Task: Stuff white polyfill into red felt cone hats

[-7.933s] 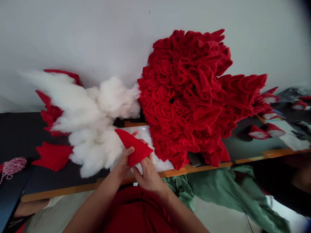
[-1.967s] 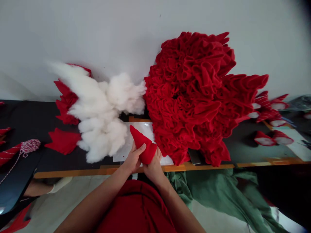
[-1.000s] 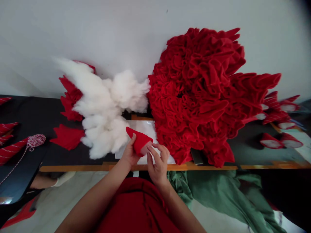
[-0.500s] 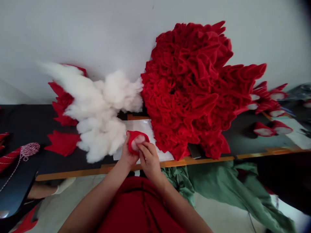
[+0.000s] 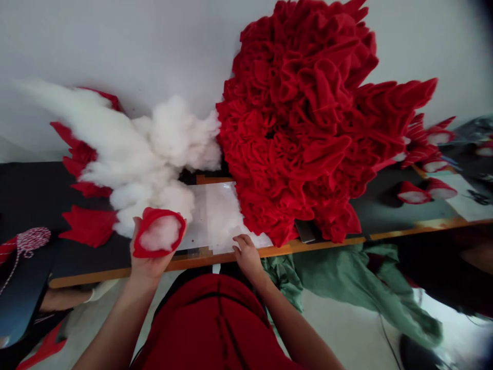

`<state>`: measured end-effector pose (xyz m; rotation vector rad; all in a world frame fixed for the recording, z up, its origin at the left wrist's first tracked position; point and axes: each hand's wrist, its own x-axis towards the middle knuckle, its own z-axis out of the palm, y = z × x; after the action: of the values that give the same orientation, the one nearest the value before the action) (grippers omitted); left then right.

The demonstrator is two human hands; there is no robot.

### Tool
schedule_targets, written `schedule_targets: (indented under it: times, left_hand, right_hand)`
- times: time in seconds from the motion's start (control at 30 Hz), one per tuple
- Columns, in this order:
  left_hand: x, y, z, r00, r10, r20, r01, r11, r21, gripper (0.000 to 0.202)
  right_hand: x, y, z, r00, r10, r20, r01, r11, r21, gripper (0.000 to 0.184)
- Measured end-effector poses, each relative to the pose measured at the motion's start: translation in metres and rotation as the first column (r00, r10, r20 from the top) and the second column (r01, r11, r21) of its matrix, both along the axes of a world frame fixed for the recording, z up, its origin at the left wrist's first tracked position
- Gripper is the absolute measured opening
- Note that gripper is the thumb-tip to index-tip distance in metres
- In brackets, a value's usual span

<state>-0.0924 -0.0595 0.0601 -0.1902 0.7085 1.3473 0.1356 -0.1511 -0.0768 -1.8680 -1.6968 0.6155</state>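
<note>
The left hand (image 5: 148,266) clasps a red hat (image 5: 154,253) over the front edge of the table (image 5: 373,210) — stuffed, seemingly near the rim, mouth unsewn. The right hand (image 5: 247,257) looks empty, bent fingers slightly apart. Plenty of fluff (image 5: 115,149) remains.

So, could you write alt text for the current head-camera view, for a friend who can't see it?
A person's left hand holds an open red fabric pouch with white filling inside, while the right hand, apparently holding nothing, is near the table's front edge. Beyond are a white fluff pile and, right of it, a big red fabric heap.
</note>
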Motion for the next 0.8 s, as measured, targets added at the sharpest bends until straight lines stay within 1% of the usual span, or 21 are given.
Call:
schedule_targets:
  times: [0.07,0.17,0.23,0.3,0.37,0.4,0.43,0.5,0.53,0.6,0.67,0.73,0.8]
  left_hand:
    - [-0.007,-0.005,0.002,0.999,0.046,-0.013,-0.046,0.999,-0.007,0.037]
    - [-0.019,-0.013,-0.001,0.996,0.089,-0.001,-0.089,0.996,0.024,0.035]
    - [-0.029,-0.02,-0.007,0.995,0.098,0.016,-0.099,0.993,0.062,0.033]
    - [-0.039,-0.028,-0.016,0.994,0.101,0.028,-0.103,0.991,0.083,0.032]
    - [-0.046,-0.037,-0.023,0.994,0.091,0.052,-0.095,0.992,0.079,0.032]
    - [-0.048,-0.04,-0.025,0.994,0.087,0.068,-0.092,0.993,0.075,0.031]
    - [-0.049,-0.042,-0.026,0.992,0.092,0.083,-0.098,0.992,0.075,0.03]
    - [-0.048,-0.041,-0.025,0.987,0.129,0.099,-0.138,0.987,0.087,0.027]
    - [-0.046,-0.038,-0.023,0.984,0.145,0.101,-0.154,0.984,0.091,0.027]
    - [-0.039,-0.029,-0.018,0.985,0.132,0.113,-0.142,0.986,0.086,0.03]
    - [-0.031,-0.016,-0.015,0.988,0.074,0.139,-0.085,0.994,0.072,0.032]
    - [-0.02,-0.003,-0.016,0.989,0.024,0.145,-0.033,0.998,0.059,0.031]
    - [-0.008,0.01,-0.021,0.992,-0.014,0.127,0.009,0.999,0.039,0.03]
  right_hand:
    - [-0.01,0.02,0.001,0.998,0.05,-0.04,-0.049,0.999,0.018,0.027]
    - [-0.036,0.061,0.008,0.982,0.156,-0.109,-0.151,0.987,0.052,0.031]
    - [-0.06,0.093,0.014,0.969,0.206,-0.139,-0.198,0.978,0.067,0.038]
    - [-0.085,0.124,0.021,0.962,0.223,-0.159,-0.214,0.974,0.072,0.048]
    - [-0.109,0.15,0.027,0.949,0.238,-0.205,-0.235,0.971,0.042,0.056]
    - [-0.119,0.161,0.029,0.937,0.255,-0.241,-0.259,0.966,0.015,0.055]
    - [-0.128,0.169,0.031,0.919,0.275,-0.281,-0.291,0.957,-0.014,0.047]
    - [-0.136,0.179,0.032,0.883,0.308,-0.353,-0.347,0.936,-0.052,0.021]
    - [-0.137,0.182,0.032,0.871,0.308,-0.383,-0.354,0.934,-0.054,0.012]
    - [-0.131,0.185,0.033,0.857,0.269,-0.44,-0.318,0.947,-0.039,0.011]
    - [-0.12,0.185,0.036,0.833,0.204,-0.514,-0.258,0.966,-0.035,0.014]
    - [-0.111,0.183,0.042,0.79,0.141,-0.597,-0.219,0.974,-0.059,0.018]
    - [-0.106,0.18,0.05,0.727,0.083,-0.682,-0.206,0.973,-0.1,0.017]
